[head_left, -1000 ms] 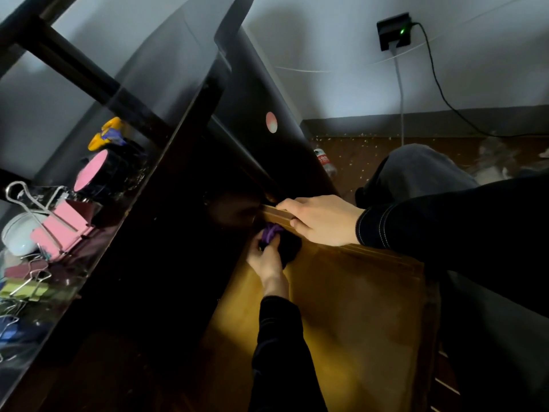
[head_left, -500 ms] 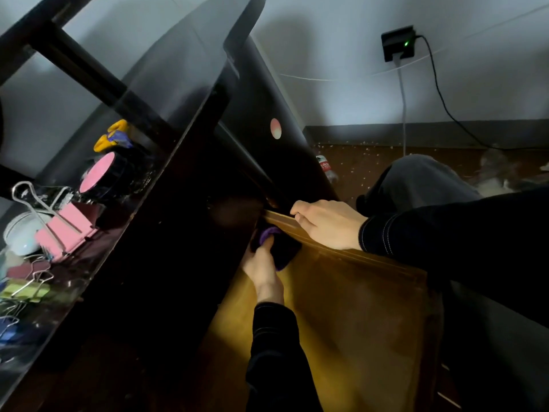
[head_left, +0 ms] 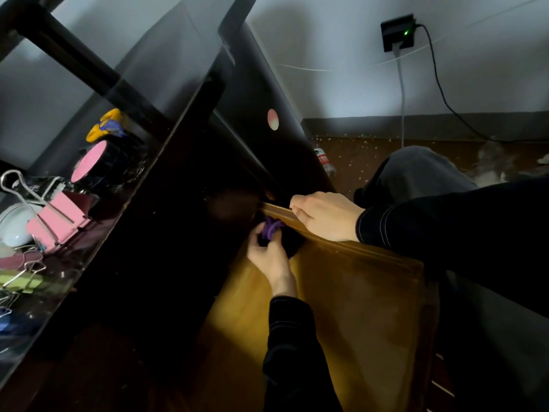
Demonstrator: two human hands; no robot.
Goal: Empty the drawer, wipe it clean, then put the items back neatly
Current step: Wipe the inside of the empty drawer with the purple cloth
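The drawer (head_left: 371, 307) is pulled out of a dark desk (head_left: 166, 233) and shows a bare, yellow-brown wooden floor, brightly lit in the middle and falling into shadow towards its far corner. Its thin wooden side wall runs diagonally from that corner towards the lower right.

In the far corner, where the drawer meets the desk, the left hand (head_left: 269, 258) holds a bunched purple cloth (head_left: 271, 227), fingers curled around it, pressing it down against the wood. A dark patch lies just beside the cloth; I cannot tell whether it is cloth or shadow. The right hand (head_left: 325, 215) rests on the side wall just beside the cloth, its fingers hooked over the top edge and gripping it. Both arms wear black sleeves.

On the glossy desk top to the left lie a pink binder clip (head_left: 56, 218), a yellow-green binder clip (head_left: 20, 282), a black tape roll (head_left: 98, 166) with a pink face, and a yellow and purple object (head_left: 104, 127) behind it.

Beyond the drawer a small bottle (head_left: 323, 162) lies on the brown floor, near a bent knee (head_left: 416, 171) in grey cloth. A black wall adapter (head_left: 396, 35) with a green light hangs on the pale wall.
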